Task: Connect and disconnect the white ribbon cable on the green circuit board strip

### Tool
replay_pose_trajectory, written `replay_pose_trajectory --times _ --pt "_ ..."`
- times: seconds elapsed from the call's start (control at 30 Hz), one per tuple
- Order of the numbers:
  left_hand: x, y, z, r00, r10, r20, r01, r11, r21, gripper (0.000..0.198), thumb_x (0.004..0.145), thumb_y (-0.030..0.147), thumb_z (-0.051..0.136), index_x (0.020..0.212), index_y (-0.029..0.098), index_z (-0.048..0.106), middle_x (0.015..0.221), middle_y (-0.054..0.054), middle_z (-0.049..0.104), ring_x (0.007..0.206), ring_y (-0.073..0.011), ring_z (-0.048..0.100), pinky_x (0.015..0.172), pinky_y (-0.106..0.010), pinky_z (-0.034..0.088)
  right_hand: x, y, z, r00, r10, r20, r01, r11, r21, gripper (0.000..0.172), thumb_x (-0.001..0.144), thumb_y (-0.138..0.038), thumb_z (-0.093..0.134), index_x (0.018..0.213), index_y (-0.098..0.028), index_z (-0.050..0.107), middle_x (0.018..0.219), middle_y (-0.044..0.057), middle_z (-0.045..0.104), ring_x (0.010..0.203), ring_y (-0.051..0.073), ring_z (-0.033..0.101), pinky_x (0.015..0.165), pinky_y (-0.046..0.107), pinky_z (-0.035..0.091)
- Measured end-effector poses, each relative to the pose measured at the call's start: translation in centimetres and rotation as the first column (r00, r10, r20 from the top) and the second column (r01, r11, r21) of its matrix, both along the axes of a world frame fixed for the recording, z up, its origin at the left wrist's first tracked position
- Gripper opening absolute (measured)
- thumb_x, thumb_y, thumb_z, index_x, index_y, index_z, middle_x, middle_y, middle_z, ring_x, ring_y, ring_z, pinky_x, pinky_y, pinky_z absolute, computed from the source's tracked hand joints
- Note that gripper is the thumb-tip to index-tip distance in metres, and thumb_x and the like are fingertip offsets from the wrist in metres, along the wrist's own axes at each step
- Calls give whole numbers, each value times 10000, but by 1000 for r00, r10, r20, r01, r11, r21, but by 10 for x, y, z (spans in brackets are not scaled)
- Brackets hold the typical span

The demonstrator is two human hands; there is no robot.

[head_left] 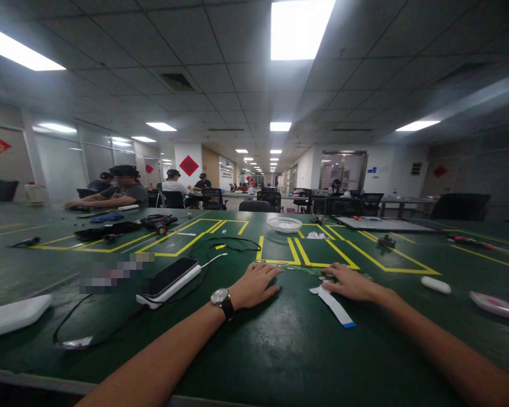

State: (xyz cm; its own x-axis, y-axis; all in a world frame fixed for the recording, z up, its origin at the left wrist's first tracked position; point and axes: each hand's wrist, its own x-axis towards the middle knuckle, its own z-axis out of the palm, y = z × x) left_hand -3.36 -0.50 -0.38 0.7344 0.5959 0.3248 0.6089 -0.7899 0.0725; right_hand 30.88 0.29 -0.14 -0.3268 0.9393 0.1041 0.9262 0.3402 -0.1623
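Note:
A long, narrow green circuit board [299, 269] lies on the green table top between my hands. My left hand [257, 284], with a watch on its wrist, rests at the board's left end, palm down and fingers stretched out. At the board's right part is my right hand [348, 281], its fingers apart and reaching over the board. A white flat ribbon cable [334, 306] with a blue end runs from under the right thumb towards me. The fingers hide part of the board and the cable's far end.
A phone [173, 277] lies on a white power bank with a black cable to the left. Beyond the hands stands a white round basket [284, 225]. White earbud case [435, 285] and pink-white item [495, 306] sit right. People sit at the far left.

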Motion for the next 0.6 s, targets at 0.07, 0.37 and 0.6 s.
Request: replay_pose_trajectory --times 0.07,0.37,0.6 --pt "0 0 1 1000 3 4 -3 1000 -3 461 986 416 426 1424 280 386 1411 -82 481 1278 -281 411 1029 -469 335 -1 0 1 999 -3 -37 4 1000 19 702 894 -673 372 1306 -150 595 1272 175 576 1145 309 545 1007 430 405" --pt "-2 2 4 997 27 69 -28 999 17 405 995 387 423 1384 274 446 1365 -68 518 1235 -256 447 993 -424 371 -32 -14 11 997 80 5 -80 997 24 571 962 -573 304 1282 -235 634 1174 123 615 1081 273 576 970 415 425" --pt "0 1 5 996 14 92 -14 1000 -2 382 1004 392 406 1351 250 475 1354 -71 526 1233 -245 452 999 -415 373 -66 -36 18 894 405 -192 -422 905 -54 458 969 -503 407 1306 -269 608 1426 71 506 1313 249 446 1136 449 306"
